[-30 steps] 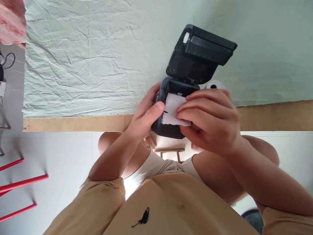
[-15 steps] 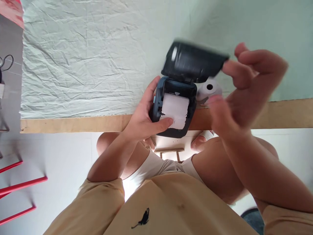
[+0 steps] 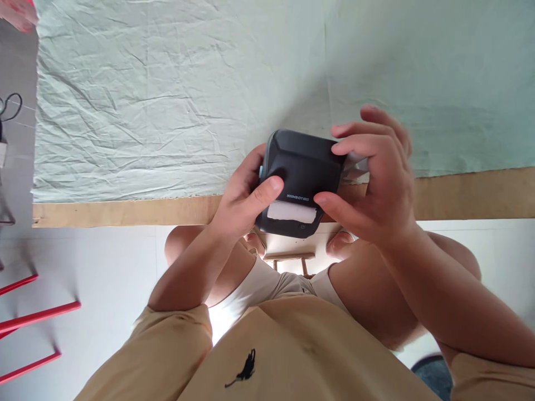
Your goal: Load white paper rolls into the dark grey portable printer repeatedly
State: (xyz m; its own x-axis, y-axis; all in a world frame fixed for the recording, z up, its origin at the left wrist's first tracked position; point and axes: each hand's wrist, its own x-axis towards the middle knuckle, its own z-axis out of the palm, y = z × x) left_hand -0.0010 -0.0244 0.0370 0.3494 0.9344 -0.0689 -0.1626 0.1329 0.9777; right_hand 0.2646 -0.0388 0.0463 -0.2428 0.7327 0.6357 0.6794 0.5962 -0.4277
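A dark label printer (image 3: pixel 307 167) is held above the table's front edge, its lid down and "NIIMBOT" lettering on top. My left hand (image 3: pixel 246 195) grips it from the left, thumb lying on the lid and the other fingers hidden underneath. At the printer's right side is my right hand (image 3: pixel 376 184), its thumb and a fingertip touching the lid's edge while other fingers stay raised. A strip of white label paper (image 3: pixel 292 211) shows in the opening near the printer's front. Behind the right hand, a white paper roll (image 3: pixel 355 164) is mostly hidden.
A wrinkled pale green cloth (image 3: pixel 167 100) covers the table, leaving a bare wooden edge (image 3: pixel 125 211) along the front. Red bars (image 3: pixel 42 314) stand at the lower left over the floor. A dark cable (image 3: pixel 14 106) lies at the far left.
The printer's lid has swung down from open to closed, covering the paper roll inside. My right hand has come in from the right onto the lid's edge. My left thumb now rests on the lid.
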